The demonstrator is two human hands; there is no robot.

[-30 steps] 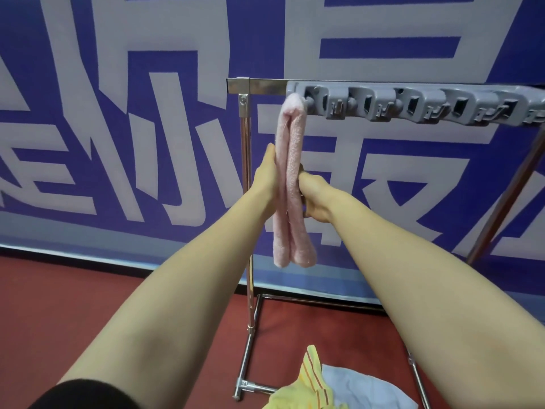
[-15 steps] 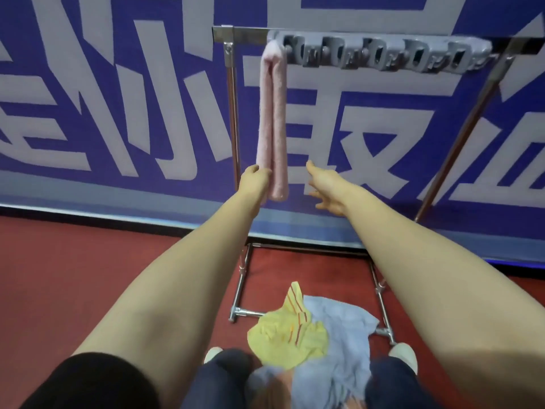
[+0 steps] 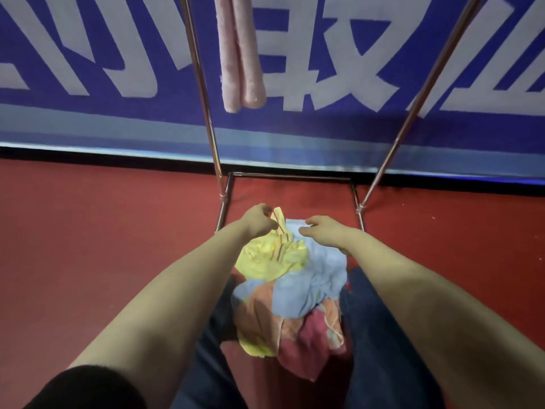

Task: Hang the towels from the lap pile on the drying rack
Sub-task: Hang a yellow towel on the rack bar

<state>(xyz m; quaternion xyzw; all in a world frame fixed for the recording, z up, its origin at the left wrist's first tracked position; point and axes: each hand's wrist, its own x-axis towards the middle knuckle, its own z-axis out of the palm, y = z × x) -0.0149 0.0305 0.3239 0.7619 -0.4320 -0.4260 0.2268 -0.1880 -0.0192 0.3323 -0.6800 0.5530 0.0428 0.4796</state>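
While left hand [image 3: 259,221] fingers pinch yellow towel [image 3: 271,258] corner, right hand [image 3: 323,231] fingers loose by blue towel [image 3: 312,284] edge.

Dim, even, softly blurred, most around the left hand [image 3: 259,221] gripping the yellow towel [image 3: 271,258]. Darkest well below that grip; faint glints on the rack poles [image 3: 203,84] above, bowed toward the edges.

A seated person's lap in dark blue jeans [image 3: 383,335] carries a crumpled towel pile: a yellow towel with red stripes [image 3: 271,258] on top, a light blue towel [image 3: 312,284], an orange towel [image 3: 259,314] and a pink-red towel [image 3: 306,340] beneath. A chrome tubular drying rack [image 3: 292,176] stands on the red floor [image 3: 88,261].
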